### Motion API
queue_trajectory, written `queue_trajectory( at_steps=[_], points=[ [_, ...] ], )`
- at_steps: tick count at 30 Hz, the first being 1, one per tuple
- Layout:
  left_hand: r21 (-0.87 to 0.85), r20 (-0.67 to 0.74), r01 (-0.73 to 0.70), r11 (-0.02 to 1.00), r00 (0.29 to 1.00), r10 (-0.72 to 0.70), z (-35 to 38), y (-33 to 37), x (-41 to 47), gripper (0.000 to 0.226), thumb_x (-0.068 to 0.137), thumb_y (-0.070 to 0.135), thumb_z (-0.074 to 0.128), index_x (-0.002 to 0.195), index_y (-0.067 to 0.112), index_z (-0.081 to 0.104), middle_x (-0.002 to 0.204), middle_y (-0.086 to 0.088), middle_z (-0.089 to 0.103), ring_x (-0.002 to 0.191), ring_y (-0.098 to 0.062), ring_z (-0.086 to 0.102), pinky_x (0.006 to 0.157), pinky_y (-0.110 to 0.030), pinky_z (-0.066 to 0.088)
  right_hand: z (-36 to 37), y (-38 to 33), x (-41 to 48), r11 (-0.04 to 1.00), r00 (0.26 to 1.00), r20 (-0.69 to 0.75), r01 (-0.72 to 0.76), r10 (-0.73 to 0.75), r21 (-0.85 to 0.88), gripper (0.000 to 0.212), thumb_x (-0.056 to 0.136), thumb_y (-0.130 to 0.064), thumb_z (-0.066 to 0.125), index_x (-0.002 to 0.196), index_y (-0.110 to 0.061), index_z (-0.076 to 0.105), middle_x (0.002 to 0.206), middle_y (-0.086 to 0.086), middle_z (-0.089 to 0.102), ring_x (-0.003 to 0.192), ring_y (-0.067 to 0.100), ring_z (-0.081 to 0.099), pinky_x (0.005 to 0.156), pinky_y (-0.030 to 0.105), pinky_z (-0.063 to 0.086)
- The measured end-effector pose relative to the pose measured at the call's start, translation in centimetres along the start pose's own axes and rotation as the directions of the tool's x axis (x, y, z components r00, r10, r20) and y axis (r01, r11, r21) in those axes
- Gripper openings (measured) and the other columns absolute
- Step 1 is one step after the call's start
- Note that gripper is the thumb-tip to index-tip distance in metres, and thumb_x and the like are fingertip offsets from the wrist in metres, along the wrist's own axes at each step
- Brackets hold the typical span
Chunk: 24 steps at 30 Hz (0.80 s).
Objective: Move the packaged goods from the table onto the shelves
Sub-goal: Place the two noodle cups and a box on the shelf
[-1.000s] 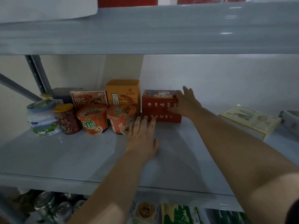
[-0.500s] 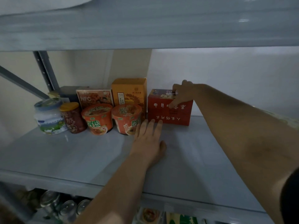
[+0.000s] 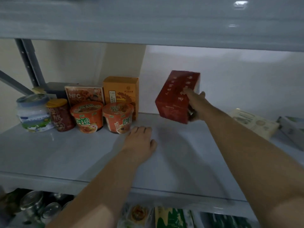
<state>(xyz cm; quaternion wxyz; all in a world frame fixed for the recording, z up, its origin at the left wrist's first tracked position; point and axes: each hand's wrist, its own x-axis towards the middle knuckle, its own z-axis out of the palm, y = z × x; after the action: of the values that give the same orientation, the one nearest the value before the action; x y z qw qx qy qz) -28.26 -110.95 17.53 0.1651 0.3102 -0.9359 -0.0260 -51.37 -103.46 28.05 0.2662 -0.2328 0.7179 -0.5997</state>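
Red box (image 3: 176, 97) is hanging tilted above the shelf (image 3: 82, 153), your right hand (image 3: 196, 106) curling its fingers round the right end. You're wanting to level it, then set it beside the orange box (image 3: 121, 92). Left hand (image 3: 139, 140) is lying loose on the shelf, holding nothing. Noodle cups (image 3: 87, 116) are sitting sealed, contents hidden.

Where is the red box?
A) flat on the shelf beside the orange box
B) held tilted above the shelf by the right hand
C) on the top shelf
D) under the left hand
B: the right hand grips the red box, tilted and clear of the shelf.
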Motion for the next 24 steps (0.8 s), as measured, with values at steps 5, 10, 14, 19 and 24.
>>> queue_trajectory(
  at_steps=[5, 10, 14, 19, 24],
  points=[
    [-0.01, -0.026, -0.013, 1.0, 1.0, 0.012, 0.1, -0.3, 0.1, 0.089, 0.073, 0.055, 0.009, 0.141, 0.011, 0.048, 0.132, -0.012, 0.055, 0.123, -0.031, 0.045, 0.104, -0.041, 0.041, -1.0, 2.5, -4.7, 0.95, 0.984, 0.11, -0.103, 0.141, -0.295, 0.063, 0.083, -0.07, 0.062, 0.124, -0.022, 0.058, 0.109, 0.014, 0.068, 0.083, 0.034, 0.073, 0.057, 0.037, 0.059],
    [0.0, 0.016, 0.015, 1.0, 1.0, -0.015, -0.1, 0.0, 0.2, 0.063, 0.092, 0.045, 0.034, 0.145, 0.012, 0.041, 0.134, -0.012, 0.051, 0.125, -0.032, 0.043, 0.103, -0.039, 0.04, -2.8, 3.9, -4.4, 0.231, 0.884, 0.195, 0.315, -0.426, -0.921, 0.098, 0.071, -0.079, 0.063, 0.151, -0.034, 0.027, 0.153, 0.008, 0.033, 0.143, 0.034, 0.027, 0.111, 0.054, 0.034],
    [-0.018, -0.016, 0.014, 1.0, 1.0, -0.014, -0.7, 0.2, -0.3, 0.061, 0.093, 0.043, 0.038, 0.145, 0.013, 0.043, 0.139, -0.01, 0.048, 0.13, -0.031, 0.04, 0.108, -0.04, 0.037, -1.5, 6.0, -2.0, 0.143, 0.845, 0.279, 0.379, -0.456, -0.914, 0.082, 0.089, -0.065, 0.057, 0.156, -0.042, 0.015, 0.161, 0.01, 0.017, 0.152, 0.039, 0.006, 0.116, 0.07, 0.019],
    [-0.001, -0.103, 0.008, 1.0, 0.995, -0.008, -2.5, -1.2, -0.7, 0.072, 0.087, 0.05, 0.026, 0.147, 0.013, 0.042, 0.144, -0.011, 0.045, 0.135, -0.033, 0.037, 0.115, -0.044, 0.033, 4.0, 4.6, -0.7, 0.175, 0.861, 0.186, 0.299, -0.474, -0.938, 0.068, 0.098, -0.057, 0.05, 0.156, -0.042, 0.019, 0.161, 0.021, 0.013, 0.15, 0.043, 0.011, 0.114, 0.072, 0.012],
    [0.044, -0.146, -0.017, 0.999, 0.989, 0.024, -3.9, -3.1, -1.8, 0.073, 0.088, 0.05, 0.03, 0.147, 0.01, 0.045, 0.143, -0.013, 0.047, 0.136, -0.036, 0.038, 0.113, -0.049, 0.037, 7.7, 3.7, 0.8, 0.169, 0.841, 0.183, 0.306, -0.509, -0.937, 0.063, 0.102, -0.044, 0.05, 0.157, -0.039, 0.019, 0.16, 0.025, 0.015, 0.148, 0.044, 0.014, 0.117, 0.067, 0.017]
  ],
)
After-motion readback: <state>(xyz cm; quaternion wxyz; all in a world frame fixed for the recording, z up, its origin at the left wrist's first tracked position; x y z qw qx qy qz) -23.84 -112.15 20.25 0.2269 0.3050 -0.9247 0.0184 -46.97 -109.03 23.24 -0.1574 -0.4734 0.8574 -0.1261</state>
